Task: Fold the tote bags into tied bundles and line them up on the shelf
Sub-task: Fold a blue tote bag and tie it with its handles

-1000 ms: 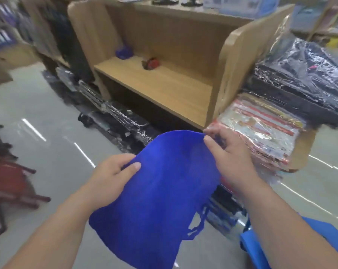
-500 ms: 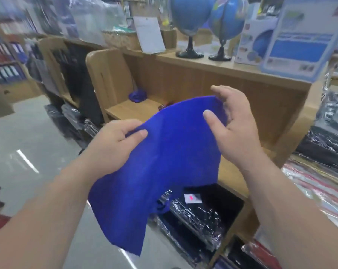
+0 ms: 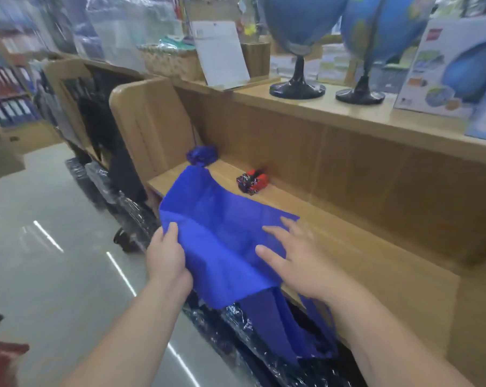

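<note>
Head view, some motion blur.

- We find the blue non-woven fabric tote bag (image 3: 222, 233) spread on the light wooden shelf board (image 3: 362, 247). Its near part overhangs the board's front edge, and its far corner points toward the back left of the shelf. The darker blue bag handles (image 3: 278, 325) hang below the front edge.
- Left hand (image 3: 166, 258): holding the bag's left edge, thumb on top of the fabric. The fingers beneath are hidden.
- Right hand (image 3: 300, 263): wide, fingers straight and spread over the bag's right part. It is too blurred for us to tell whether it presses the fabric or sits just above it.
- A small blue tied bundle (image 3: 202, 155) sits at the shelf's back left corner, just beyond the bag's far corner.
- A small red and dark bundle (image 3: 253, 181) lies to its right near the back panel, apart from the blue one.
- On the unit's top board we note two blue globes on black stands (image 3: 300, 20), with a printed globe box (image 3: 454, 65) to their right. To their left are a white card (image 3: 222, 53) and a woven basket (image 3: 169, 61).
- Below the shelf are dark goods in shiny plastic wrap (image 3: 264, 370).
- To the left is a glossy grey floor (image 3: 54, 275).
</note>
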`<state>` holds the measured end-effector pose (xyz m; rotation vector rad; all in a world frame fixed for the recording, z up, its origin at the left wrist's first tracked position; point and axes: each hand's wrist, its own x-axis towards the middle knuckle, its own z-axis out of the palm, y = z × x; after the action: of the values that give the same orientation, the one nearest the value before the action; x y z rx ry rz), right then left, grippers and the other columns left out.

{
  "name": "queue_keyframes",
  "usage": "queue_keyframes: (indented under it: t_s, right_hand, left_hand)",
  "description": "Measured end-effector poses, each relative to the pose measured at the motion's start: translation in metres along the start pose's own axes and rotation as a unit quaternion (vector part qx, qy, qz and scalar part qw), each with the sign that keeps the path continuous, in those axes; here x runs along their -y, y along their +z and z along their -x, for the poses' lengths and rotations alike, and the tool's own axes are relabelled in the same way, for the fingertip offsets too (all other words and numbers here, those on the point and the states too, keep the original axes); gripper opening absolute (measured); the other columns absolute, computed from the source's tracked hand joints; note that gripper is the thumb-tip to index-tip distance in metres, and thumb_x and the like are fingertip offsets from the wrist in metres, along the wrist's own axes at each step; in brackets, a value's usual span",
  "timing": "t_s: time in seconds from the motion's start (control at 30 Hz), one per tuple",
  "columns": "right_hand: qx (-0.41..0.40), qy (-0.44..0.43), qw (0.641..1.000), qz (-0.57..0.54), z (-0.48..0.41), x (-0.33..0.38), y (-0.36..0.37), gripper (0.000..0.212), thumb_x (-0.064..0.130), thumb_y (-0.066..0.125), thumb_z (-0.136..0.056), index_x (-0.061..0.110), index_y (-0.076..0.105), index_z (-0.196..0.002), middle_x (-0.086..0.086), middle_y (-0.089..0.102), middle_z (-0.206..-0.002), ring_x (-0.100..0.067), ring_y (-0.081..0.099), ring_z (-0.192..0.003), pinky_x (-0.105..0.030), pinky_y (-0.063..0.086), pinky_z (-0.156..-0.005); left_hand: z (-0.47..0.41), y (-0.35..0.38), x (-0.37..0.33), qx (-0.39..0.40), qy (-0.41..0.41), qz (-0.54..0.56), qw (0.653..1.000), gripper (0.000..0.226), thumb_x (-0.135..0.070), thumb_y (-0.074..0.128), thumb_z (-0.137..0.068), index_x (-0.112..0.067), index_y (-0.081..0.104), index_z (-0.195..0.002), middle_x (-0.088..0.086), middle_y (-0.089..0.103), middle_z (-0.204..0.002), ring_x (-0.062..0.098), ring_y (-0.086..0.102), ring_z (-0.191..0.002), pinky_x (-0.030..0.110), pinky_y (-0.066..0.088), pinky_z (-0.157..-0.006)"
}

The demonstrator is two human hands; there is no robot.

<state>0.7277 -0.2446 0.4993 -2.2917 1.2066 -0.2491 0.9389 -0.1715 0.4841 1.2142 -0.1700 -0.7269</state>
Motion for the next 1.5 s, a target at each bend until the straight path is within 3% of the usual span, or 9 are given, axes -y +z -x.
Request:
queue_keyframes:
  t_s: [0.1, 0.23, 0.4, 0.57, 0.87, 1.0, 1.13, 1.33, 1.5]
  right_hand:
    - [0.08, 0.012, 0.995, -0.062, -0.01, -0.006, 0.018, 0.062, 0.071, 0.033, -0.095, 0.04, 0.044, -0.147, 0.009, 0.027, -0.163, -0.011, 0.012, -0.153, -0.037, 0.013, -0.125]
    - [0.081, 0.05, 0.98, -0.172, -0.03, -0.005, 0.035, 0.102, 0.103, 0.019, -0.064, 0.043, 0.051, -0.14, 0.029, 0.045, -0.146, 0.007, 0.037, -0.137, -0.031, 0.027, -0.12]
    - [0.02, 0.115, 0.944, -0.308, -0.047, 0.012, 0.046, 0.066, 0.072, 0.032, -0.09, 0.04, 0.048, -0.146, 0.035, 0.04, -0.146, 0.015, 0.032, -0.138, -0.017, 0.024, -0.115]
    - [0.071, 0.196, 0.977, -0.038, -0.08, 0.006, 0.074, 0.054, 0.056, 0.03, -0.105, 0.041, 0.024, -0.157, 0.014, 0.012, -0.167, -0.015, 0.003, -0.156, -0.038, 0.004, -0.125]
    - [0.08, 0.335, 0.914, 0.214, -0.1, -0.015, 0.087, 0.074, 0.079, 0.013, -0.092, 0.044, 0.013, -0.158, 0.015, 0.006, -0.168, -0.026, -0.001, -0.156, -0.059, 0.006, -0.121]
    - [0.036, 0.386, 0.898, 0.208, -0.101, -0.009, 0.083, 0.073, 0.078, 0.016, -0.093, 0.042, 0.021, -0.156, -0.001, 0.009, -0.167, -0.032, 0.008, -0.152, -0.054, 0.02, -0.117]
    - [-0.061, 0.34, 0.926, 0.152, -0.088, 0.023, 0.108, 0.068, 0.075, 0.027, -0.094, 0.037, 0.034, -0.15, -0.002, 0.037, -0.144, -0.028, 0.035, -0.134, -0.047, 0.042, -0.104]
    - [0.031, 0.394, 0.905, 0.157, -0.058, -0.004, 0.116, 0.086, 0.087, 0.022, -0.084, 0.045, 0.007, -0.158, -0.002, 0.001, -0.168, -0.03, 0.004, -0.154, -0.057, 0.022, -0.117]
    - [0.043, 0.316, 0.94, 0.117, -0.035, -0.063, 0.091, 0.09, 0.083, 0.048, -0.082, 0.053, 0.006, -0.155, 0.009, -0.014, -0.168, -0.019, -0.014, -0.155, -0.057, -0.001, -0.123]
  left_hand:
    - [-0.023, 0.003, 0.013, 0.02, -0.046, 0.048, 0.998, 0.022, -0.023, 0.047, -0.106, -0.023, 0.068, -0.115, 0.001, 0.075, -0.112, 0.02, 0.073, -0.098, 0.041, 0.057, -0.087]
    - [-0.064, 0.014, 0.002, 0.1, -0.077, 0.086, 0.988, 0.029, -0.022, 0.046, -0.107, -0.021, 0.062, -0.13, 0.003, 0.073, -0.12, 0.02, 0.071, -0.108, 0.041, 0.056, -0.09]
    - [-0.117, 0.03, -0.028, 0.206, -0.105, 0.104, 0.967, 0.033, -0.022, 0.043, -0.107, -0.022, 0.057, -0.137, 0.003, 0.071, -0.125, 0.021, 0.069, -0.112, 0.04, 0.056, -0.092]
    - [-0.166, 0.024, -0.039, 0.279, -0.112, 0.024, 0.954, 0.028, -0.019, 0.042, -0.107, -0.023, 0.064, -0.124, 0.002, 0.073, -0.12, 0.019, 0.072, -0.106, 0.035, 0.06, -0.083]
    - [-0.216, -0.044, -0.005, 0.295, -0.087, -0.323, 0.895, 0.017, -0.007, 0.058, -0.097, -0.007, 0.069, -0.084, 0.008, 0.075, -0.083, 0.018, 0.066, -0.065, 0.027, 0.047, -0.058]
    - [-0.201, -0.052, 0.024, 0.346, -0.113, -0.383, 0.849, 0.016, -0.003, 0.058, -0.094, -0.005, 0.06, -0.079, 0.009, 0.063, -0.065, 0.021, 0.052, -0.058, 0.028, 0.036, -0.052]
    - [-0.184, -0.056, 0.052, 0.3, -0.108, -0.33, 0.888, 0.027, -0.01, 0.056, -0.099, -0.006, 0.047, -0.074, 0.012, 0.057, -0.064, 0.019, 0.047, -0.06, 0.032, 0.035, -0.06]
    - [-0.148, -0.043, 0.067, 0.377, -0.151, -0.344, 0.847, 0.025, -0.01, 0.06, -0.098, -0.002, 0.049, -0.078, 0.019, 0.06, -0.066, 0.022, 0.051, -0.053, 0.025, 0.039, -0.046]
    - [-0.16, -0.039, 0.071, 0.441, 0.142, -0.478, 0.746, 0.019, -0.016, 0.079, -0.078, -0.022, 0.061, -0.08, -0.006, 0.064, -0.077, 0.015, 0.06, -0.068, 0.035, 0.05, -0.067]
